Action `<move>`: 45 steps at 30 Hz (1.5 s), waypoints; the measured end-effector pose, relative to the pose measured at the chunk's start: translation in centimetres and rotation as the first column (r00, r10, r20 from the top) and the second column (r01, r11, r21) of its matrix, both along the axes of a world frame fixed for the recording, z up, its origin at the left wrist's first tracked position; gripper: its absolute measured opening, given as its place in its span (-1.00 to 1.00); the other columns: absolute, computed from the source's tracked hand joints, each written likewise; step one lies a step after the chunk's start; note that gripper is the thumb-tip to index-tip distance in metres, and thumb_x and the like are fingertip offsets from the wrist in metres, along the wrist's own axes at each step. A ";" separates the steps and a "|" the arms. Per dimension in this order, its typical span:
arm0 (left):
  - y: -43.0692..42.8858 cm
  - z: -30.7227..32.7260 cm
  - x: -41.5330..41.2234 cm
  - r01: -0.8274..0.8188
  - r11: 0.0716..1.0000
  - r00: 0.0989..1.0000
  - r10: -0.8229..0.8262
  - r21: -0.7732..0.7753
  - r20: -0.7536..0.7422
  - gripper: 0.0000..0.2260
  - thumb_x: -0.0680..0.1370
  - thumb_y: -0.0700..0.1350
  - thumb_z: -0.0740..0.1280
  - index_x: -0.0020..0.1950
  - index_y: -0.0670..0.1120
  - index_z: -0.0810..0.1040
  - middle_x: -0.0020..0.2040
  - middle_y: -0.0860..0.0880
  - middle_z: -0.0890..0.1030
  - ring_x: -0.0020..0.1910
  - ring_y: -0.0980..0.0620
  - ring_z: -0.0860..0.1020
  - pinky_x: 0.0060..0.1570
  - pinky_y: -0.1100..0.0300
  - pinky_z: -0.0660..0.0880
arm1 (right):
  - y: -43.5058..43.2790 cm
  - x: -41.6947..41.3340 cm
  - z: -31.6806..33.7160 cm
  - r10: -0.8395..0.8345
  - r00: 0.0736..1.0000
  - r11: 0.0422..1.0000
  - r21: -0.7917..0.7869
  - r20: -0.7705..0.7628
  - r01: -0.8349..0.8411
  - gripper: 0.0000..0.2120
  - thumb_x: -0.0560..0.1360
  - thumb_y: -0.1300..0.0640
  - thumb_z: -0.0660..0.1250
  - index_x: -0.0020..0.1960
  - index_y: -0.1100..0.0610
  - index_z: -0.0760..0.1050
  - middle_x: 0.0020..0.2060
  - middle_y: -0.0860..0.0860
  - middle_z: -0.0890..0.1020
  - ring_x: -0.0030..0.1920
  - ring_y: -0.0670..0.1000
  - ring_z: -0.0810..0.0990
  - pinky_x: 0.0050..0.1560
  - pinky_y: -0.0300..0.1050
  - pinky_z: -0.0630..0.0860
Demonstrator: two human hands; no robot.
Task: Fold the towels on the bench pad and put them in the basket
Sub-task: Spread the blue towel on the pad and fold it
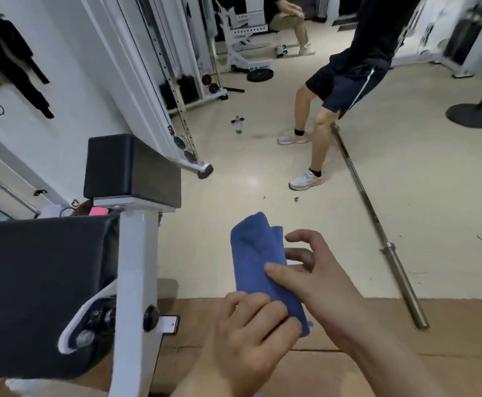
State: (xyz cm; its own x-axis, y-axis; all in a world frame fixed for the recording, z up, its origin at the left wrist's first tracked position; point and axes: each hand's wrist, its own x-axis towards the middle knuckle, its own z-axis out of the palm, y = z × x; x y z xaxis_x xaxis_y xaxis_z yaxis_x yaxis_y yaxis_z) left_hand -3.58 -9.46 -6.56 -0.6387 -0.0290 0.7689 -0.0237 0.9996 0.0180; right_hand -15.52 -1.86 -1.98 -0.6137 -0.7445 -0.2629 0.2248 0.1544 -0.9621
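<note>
A folded blue towel (258, 253) is held upright in the air over the floor, low in the middle of the head view. My left hand (251, 330) grips its lower end with curled fingers. My right hand (308, 273) pinches its right edge, thumb pressed on the front, with the upper fingers spread loosely beside it. The black bench pad (33, 282) lies at the lower left with no towel on its visible part. No basket shows in this view.
A white machine frame (136, 267) with a black pad block (131, 167) stands left of my hands. A phone (168, 324) lies by its base. A steel barbell (377, 224) lies on the floor at right. A person in dark shorts (345, 81) stands ahead; a bottle (237, 126) stands on the floor.
</note>
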 end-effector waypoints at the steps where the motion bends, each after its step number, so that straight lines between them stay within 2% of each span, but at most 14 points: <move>1: -0.2 -0.3 -0.8 0.011 1.000 0.999 -0.012 0.012 0.049 -0.86 0.55 -0.12 0.34 -0.21 -0.02 0.52 -0.25 0.04 0.54 -0.24 0.02 0.46 -0.29 0.16 0.41 | -0.2 -0.8 -0.5 -0.018 1.000 1.000 -0.002 -0.012 0.018 -0.65 0.40 0.11 0.45 0.05 -0.16 0.37 0.01 -0.14 0.62 -0.07 -0.12 0.65 -0.11 -0.13 0.59; 5: -2.6 -1.0 -3.2 0.048 0.935 0.969 -0.130 0.351 0.212 -0.78 0.41 -0.02 0.42 0.02 0.08 0.48 0.02 0.11 0.47 -0.06 0.08 0.49 -0.19 0.10 0.50 | -1.9 -4.8 -1.9 0.002 0.982 0.999 0.036 -0.191 0.005 -0.66 0.39 0.23 0.40 -0.02 -0.13 0.38 -0.03 -0.23 0.57 0.03 -0.22 0.57 -0.04 -0.26 0.47; 8: -6.2 0.8 -5.7 -0.152 0.784 0.983 0.053 0.602 0.178 -0.50 0.36 0.12 0.43 0.27 0.14 0.41 0.22 0.13 0.42 0.20 0.10 0.45 0.08 0.23 0.46 | -4.0 -8.7 -2.0 0.088 0.955 0.996 0.026 -0.285 -0.084 -0.63 0.40 0.31 0.35 0.00 -0.13 0.41 -0.04 -0.27 0.57 0.06 -0.25 0.56 -0.02 -0.27 0.47; 10: -9.0 2.4 -8.5 -0.270 0.586 0.962 0.128 0.764 0.242 -0.31 0.28 0.22 0.44 0.36 0.32 0.24 0.29 0.32 0.34 0.29 0.28 0.37 0.13 0.42 0.38 | -5.9 -11.1 -1.7 0.161 0.929 0.986 0.004 -0.333 -0.169 -0.60 0.42 0.36 0.31 0.06 -0.11 0.43 -0.01 -0.24 0.58 0.09 -0.22 0.56 0.00 -0.26 0.50; 13: -13.3 3.1 -13.0 -0.298 0.286 0.951 0.006 0.911 0.309 -0.22 0.31 0.13 0.54 0.33 0.47 0.11 0.18 0.46 0.34 0.08 0.51 0.38 0.01 0.46 0.40 | -9.8 -14.7 -1.0 0.277 0.851 0.955 0.026 -0.446 -0.297 -0.57 0.40 0.41 0.24 0.02 -0.11 0.46 -0.06 -0.15 0.61 0.04 -0.14 0.58 0.00 -0.28 0.50; 15: -16.0 3.3 -15.6 -0.300 0.285 0.951 0.009 0.910 0.310 -0.21 0.32 0.04 0.57 0.38 0.37 0.19 0.19 0.40 0.39 0.09 0.46 0.41 0.02 0.44 0.39 | -12.8 -17.1 -0.8 0.329 0.784 0.938 0.087 -0.527 -0.335 -0.53 0.36 0.43 0.21 0.00 -0.12 0.46 -0.07 -0.17 0.60 0.02 -0.12 0.56 -0.01 -0.26 0.48; 18: -19.0 4.1 -18.6 -0.296 0.425 0.953 0.067 0.856 0.296 -0.39 0.27 0.10 0.55 0.25 0.31 0.39 0.10 0.35 0.45 0.13 0.37 0.43 -0.03 0.48 0.39 | -17.3 -20.2 -0.3 0.350 0.702 0.932 0.156 -0.620 -0.327 -0.48 0.28 0.39 0.18 -0.04 -0.22 0.43 -0.08 -0.28 0.56 0.00 -0.19 0.52 -0.04 -0.32 0.40; 22: -22.9 5.0 -20.3 -0.342 0.592 0.940 0.220 0.730 0.262 -0.69 0.26 0.22 0.43 -0.04 0.29 0.51 -0.02 0.23 0.51 0.02 0.18 0.50 -0.10 0.43 0.39 | -22.8 -22.7 0.8 0.450 0.639 0.886 0.224 -0.625 -0.405 -0.65 0.31 0.31 0.22 -0.07 -0.12 0.38 -0.14 -0.17 0.56 -0.09 -0.01 0.53 -0.06 0.05 0.54; 27: -27.7 5.2 -20.4 -0.385 0.623 0.912 0.369 0.681 0.179 -0.76 0.42 0.14 0.39 0.01 0.07 0.57 -0.08 0.18 0.55 -0.06 0.11 0.53 -0.11 0.21 0.47 | -30.1 -25.8 1.8 0.713 0.448 0.675 0.355 -0.540 -0.646 -0.62 0.38 0.16 0.24 0.12 -0.20 0.39 -0.01 -0.12 0.57 0.00 -0.05 0.56 -0.03 0.01 0.58; 31: -31.7 4.6 -21.2 -0.435 0.516 0.835 0.537 0.738 0.117 -0.90 0.49 0.08 0.29 -0.01 0.18 0.50 -0.06 0.21 0.53 -0.01 0.15 0.52 -0.06 0.35 0.41 | -37.8 -29.8 1.4 0.872 0.182 0.416 0.493 -0.454 -0.764 -0.75 0.46 -0.01 0.38 0.13 -0.16 0.52 -0.01 -0.25 0.59 0.07 -0.21 0.52 0.15 -0.11 0.49; 35: -35.3 3.3 -22.5 -0.449 0.401 0.745 0.662 0.799 0.087 -0.94 0.54 0.01 0.26 -0.07 0.15 0.52 -0.09 0.18 0.56 -0.01 0.15 0.53 -0.06 0.45 0.37 | -44.7 -32.8 0.5 0.931 0.053 0.243 0.503 -0.361 -0.829 -0.78 0.46 -0.04 0.43 0.10 -0.13 0.56 0.00 -0.25 0.63 0.06 -0.23 0.56 0.11 -0.20 0.49; 38: -39.3 1.8 -25.1 -0.388 0.217 0.631 0.771 0.896 0.087 -0.89 0.59 -0.03 0.27 -0.11 0.12 0.54 -0.12 0.17 0.59 -0.06 0.16 0.54 -0.11 0.40 0.40 | -51.5 -35.2 -0.5 0.933 0.033 0.210 0.468 -0.358 -0.858 -0.87 0.46 -0.04 0.44 -0.02 -0.06 0.61 -0.13 -0.15 0.66 -0.09 -0.14 0.61 -0.10 -0.24 0.49; 42: -43.8 -0.2 -26.4 -0.250 -0.070 0.589 0.780 0.966 0.209 -0.93 0.56 -0.06 0.35 -0.08 0.13 0.56 -0.12 0.11 0.62 -0.10 0.08 0.57 -0.14 0.27 0.47 | -59.6 -37.0 -2.3 0.924 -0.034 0.166 0.478 -0.382 -0.862 -0.86 0.51 -0.04 0.37 -0.04 0.00 0.63 -0.11 -0.06 0.68 -0.05 -0.01 0.63 0.05 -0.01 0.54; 45: -46.3 -1.8 -25.8 -0.250 -0.223 0.591 0.735 0.942 0.331 -0.77 0.52 -0.07 0.41 0.13 0.16 0.51 -0.07 0.04 0.66 -0.02 0.05 0.60 -0.01 0.16 0.55 | -64.2 -36.6 -3.3 0.905 -0.163 0.082 0.538 -0.393 -0.839 -0.88 0.55 0.03 0.31 0.03 -0.04 0.61 -0.04 -0.12 0.66 0.01 -0.09 0.60 0.11 -0.05 0.54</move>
